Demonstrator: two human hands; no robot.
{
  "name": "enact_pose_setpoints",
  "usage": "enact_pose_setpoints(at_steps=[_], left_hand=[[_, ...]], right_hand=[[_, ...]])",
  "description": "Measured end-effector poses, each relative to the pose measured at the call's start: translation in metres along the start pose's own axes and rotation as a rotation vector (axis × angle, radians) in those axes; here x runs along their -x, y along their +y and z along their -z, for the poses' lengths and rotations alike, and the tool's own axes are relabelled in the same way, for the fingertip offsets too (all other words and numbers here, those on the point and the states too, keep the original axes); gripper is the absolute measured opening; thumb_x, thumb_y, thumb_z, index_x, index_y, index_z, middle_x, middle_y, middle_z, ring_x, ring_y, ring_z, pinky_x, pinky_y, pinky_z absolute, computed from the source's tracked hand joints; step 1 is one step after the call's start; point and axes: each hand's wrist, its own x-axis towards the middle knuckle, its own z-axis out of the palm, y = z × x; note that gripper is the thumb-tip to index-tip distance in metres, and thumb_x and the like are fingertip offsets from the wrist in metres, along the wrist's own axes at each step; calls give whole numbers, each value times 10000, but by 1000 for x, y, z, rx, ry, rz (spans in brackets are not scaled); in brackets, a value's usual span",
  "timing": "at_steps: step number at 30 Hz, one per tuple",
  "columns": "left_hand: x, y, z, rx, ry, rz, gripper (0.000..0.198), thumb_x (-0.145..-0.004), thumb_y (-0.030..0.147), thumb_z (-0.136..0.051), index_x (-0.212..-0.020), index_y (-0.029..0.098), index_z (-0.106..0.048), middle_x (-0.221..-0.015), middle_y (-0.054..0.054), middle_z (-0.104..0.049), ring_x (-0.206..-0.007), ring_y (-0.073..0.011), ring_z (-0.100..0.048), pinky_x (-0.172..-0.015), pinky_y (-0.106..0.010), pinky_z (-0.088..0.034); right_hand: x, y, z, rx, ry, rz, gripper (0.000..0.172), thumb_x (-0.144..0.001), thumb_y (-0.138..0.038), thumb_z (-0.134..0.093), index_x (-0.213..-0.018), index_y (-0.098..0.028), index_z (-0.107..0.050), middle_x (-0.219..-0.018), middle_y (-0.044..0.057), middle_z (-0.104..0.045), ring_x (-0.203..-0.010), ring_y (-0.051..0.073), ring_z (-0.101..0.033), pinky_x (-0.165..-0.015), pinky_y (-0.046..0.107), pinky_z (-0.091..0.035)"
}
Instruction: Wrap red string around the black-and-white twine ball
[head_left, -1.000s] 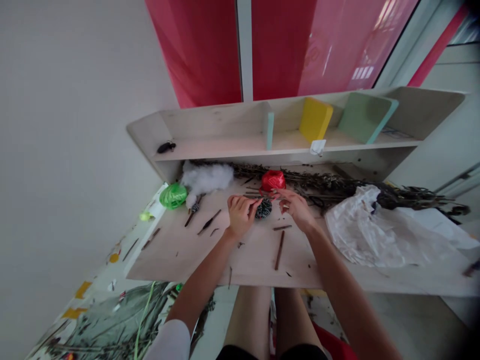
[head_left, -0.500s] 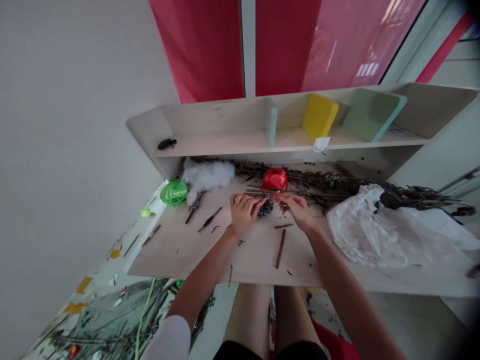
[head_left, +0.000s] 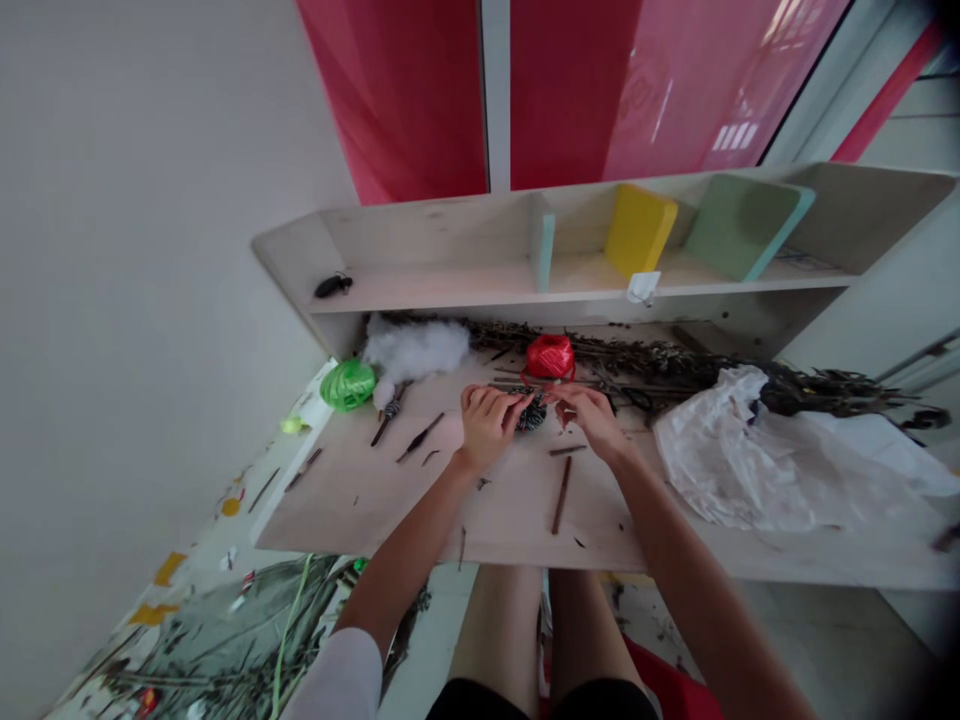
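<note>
My left hand (head_left: 487,427) is curled with its fingertips over the edge of a small dark pine cone (head_left: 532,415) lying on the pale wooden desk top (head_left: 375,500). My right hand (head_left: 591,418) is just to the right, its fingertips close to the cone and seeming to pinch a thin red strand. That strand loops from a red raffia ball (head_left: 550,357) behind my hands. The fingers hide part of the cone. Farther left lie a green raffia ball (head_left: 347,385) and a white cotton wad (head_left: 415,349).
Dried branches (head_left: 660,362) lie along the desk's back, with a white plastic bag (head_left: 772,450) at right. Loose twigs (head_left: 561,494) lie near my arms. Above stands a shelf (head_left: 450,295) with a yellow block (head_left: 639,230) and a green board (head_left: 746,228).
My hands have closed in around the cone, so their fingers now cover more of it. The right hand has moved slightly left, and the view has shifted a little.
</note>
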Motion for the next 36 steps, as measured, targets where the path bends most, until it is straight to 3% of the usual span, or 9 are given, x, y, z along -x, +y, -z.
enact_pose_setpoints(at_steps=[10,15,17,19,22,27,30,36], left_hand=[[0,0,0,0,9,-30,84,-837,304,-609,-823,223,-625,-727,3,-666,-775,-158,-561,-844,-361,-369],[-1,0,2,1,15,29,113,-843,304,-598,-772,216,-604,-707,0,-660,-756,-157,-561,-855,-368,-370],[-2,0,3,5,31,33,111,-843,291,-599,-763,213,-593,-707,3,-662,-738,-153,-560,-853,-367,-374],[-3,0,4,10,35,22,94,-842,281,-600,-776,214,-593,-719,4,-668,-739,-152,-565,-850,-366,-376],[-3,0,4,12,26,18,85,-844,289,-597,-795,221,-604,-731,1,-672,-752,-157,-571,-847,-369,-376],[-2,2,3,10,-2,16,97,-849,294,-591,-788,220,-607,-731,0,-669,-756,-156,-560,-847,-365,-372],[-3,4,3,11,-18,-14,95,-846,300,-596,-798,219,-606,-714,3,-659,-765,-156,-554,-866,-368,-369],[-3,3,2,7,-28,5,114,-850,313,-590,-792,216,-605,-722,-2,-659,-767,-156,-559,-853,-366,-363]], right_hand=[[-6,6,1,94,241,87,184,-632,-346,-608,-613,-173,-668,-574,23,-630,-428,78,-421,-405,219,-345],[-12,6,15,136,516,194,174,-629,-331,-598,-644,-172,-667,-511,-17,-566,-410,77,-380,-393,222,-302],[-13,3,19,63,560,171,196,-638,-352,-596,-644,-168,-665,-558,-7,-594,-412,66,-370,-387,215,-290],[-13,-2,20,-14,494,122,242,-663,-393,-592,-692,-170,-683,-636,13,-637,-433,64,-399,-392,208,-306],[-8,-5,13,-7,276,54,349,-701,-504,-596,-759,-178,-706,-712,34,-664,-462,71,-446,-399,206,-338],[-2,3,-1,138,35,25,438,-678,-602,-649,-697,-166,-688,-601,19,-604,-429,70,-401,-372,214,-307],[-3,9,-2,124,67,83,400,-664,-573,-684,-672,-174,-673,-559,-2,-566,-423,66,-365,-380,219,-302],[-8,8,3,45,280,130,367,-615,-526,-720,-580,-178,-610,-523,-19,-520,-428,61,-337,-378,215,-260]])
